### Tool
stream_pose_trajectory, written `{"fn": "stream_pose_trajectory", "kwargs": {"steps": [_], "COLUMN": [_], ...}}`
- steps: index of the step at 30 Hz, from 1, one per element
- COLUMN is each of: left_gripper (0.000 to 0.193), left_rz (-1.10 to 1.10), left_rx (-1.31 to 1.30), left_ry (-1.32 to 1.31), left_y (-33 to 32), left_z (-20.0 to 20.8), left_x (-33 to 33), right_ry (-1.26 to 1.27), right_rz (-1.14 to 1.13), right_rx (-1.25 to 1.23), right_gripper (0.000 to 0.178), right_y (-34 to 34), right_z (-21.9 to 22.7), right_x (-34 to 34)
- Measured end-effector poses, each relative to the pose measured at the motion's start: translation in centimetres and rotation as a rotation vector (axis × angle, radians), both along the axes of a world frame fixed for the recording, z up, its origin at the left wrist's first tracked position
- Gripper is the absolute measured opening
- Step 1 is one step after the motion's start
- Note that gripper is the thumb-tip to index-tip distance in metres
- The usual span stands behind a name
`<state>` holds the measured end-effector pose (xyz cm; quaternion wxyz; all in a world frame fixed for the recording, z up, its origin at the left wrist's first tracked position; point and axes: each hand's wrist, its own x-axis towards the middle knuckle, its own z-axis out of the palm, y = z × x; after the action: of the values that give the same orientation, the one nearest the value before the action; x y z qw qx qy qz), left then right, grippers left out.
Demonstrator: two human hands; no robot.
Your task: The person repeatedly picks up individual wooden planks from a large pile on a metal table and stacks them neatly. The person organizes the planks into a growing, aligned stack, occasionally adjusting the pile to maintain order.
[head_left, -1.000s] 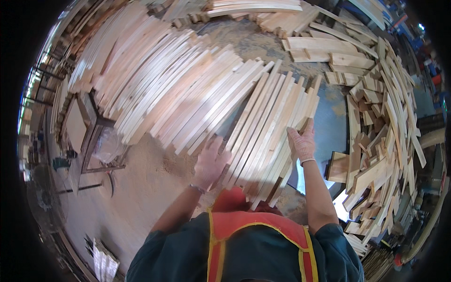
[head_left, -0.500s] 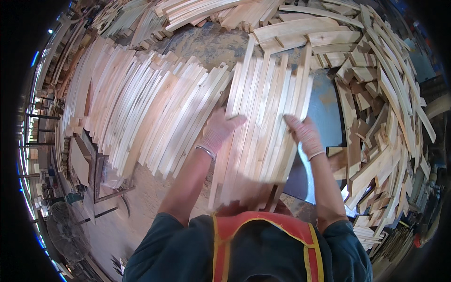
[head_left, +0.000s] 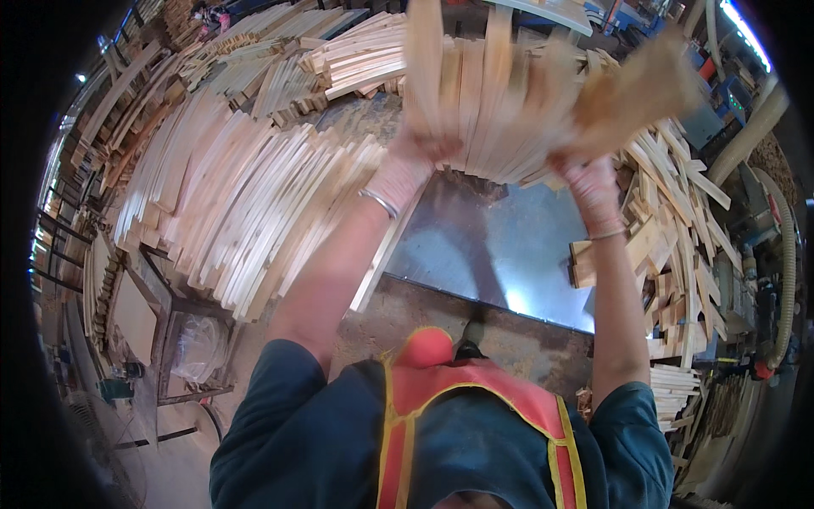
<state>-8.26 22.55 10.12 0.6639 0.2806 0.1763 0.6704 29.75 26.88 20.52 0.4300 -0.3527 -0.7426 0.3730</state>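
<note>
A bundle of pale wooden strips [head_left: 479, 110] is held up side by side beyond the metal tabletop, smeared by motion. My left hand [head_left: 407, 170], in a light knitted glove with a metal band at the wrist, is closed round its near left edge. On the near right edge my gloved right hand [head_left: 589, 188] grips the bundle, its fingers partly blurred. A broader wooden piece [head_left: 636, 93] tilts out to the right above that hand; whether it belongs to the bundle I cannot tell. Below lies the shiny metal tabletop [head_left: 483, 246].
Rows of wooden strips [head_left: 246, 204] lie to the left, close to my left forearm. A jumbled heap of offcuts [head_left: 678, 254] fills the right side. More stacked strips [head_left: 365, 55] stand at the back. A ribbed hose [head_left: 787, 280] runs along the far right.
Both hands have moved the bundle away from my body and upward, uncovering the metal tabletop. The strips have fanned apart at their far ends. The view has tipped further ahead.
</note>
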Motion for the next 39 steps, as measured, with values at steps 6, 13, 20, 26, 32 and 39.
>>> {"fn": "stream_pose_trajectory", "kwargs": {"steps": [6,13,20,26,32,39], "left_gripper": [0.055,0.057,0.052,0.048,0.054,0.059], "left_rz": [-0.006,-0.21,0.531,0.764,0.918,-0.134], "left_rx": [0.05,0.043,-0.451,-1.195,-0.929,-1.337], "left_ry": [0.819,2.616,2.014,0.24,-0.097,0.89], "left_y": [-16.6,-18.8,-32.5,-43.5,-31.9,-40.1], "left_z": [-10.7,-12.3,-6.2,-19.1,-17.1,-13.2], "left_x": [4.9,3.1,1.4,-2.4,1.4,2.6], "right_ry": [0.408,-1.283,0.091,0.185,0.174,0.304], "right_rz": [0.102,0.019,-0.113,0.037,-0.088,-0.127], "right_rx": [-0.861,-0.014,-0.896,-0.99,-0.899,-0.935], "right_gripper": [0.066,0.062,0.064,0.088,0.09,0.084], "right_y": [-12.3,-15.4,-14.4,-13.8,-8.7,-3.7], "right_z": [-18.8,-27.1,-27.7,-20.5,-27.2,-25.5], "right_x": [6.1,2.2,1.6,-0.1,0.5,2.5]}}
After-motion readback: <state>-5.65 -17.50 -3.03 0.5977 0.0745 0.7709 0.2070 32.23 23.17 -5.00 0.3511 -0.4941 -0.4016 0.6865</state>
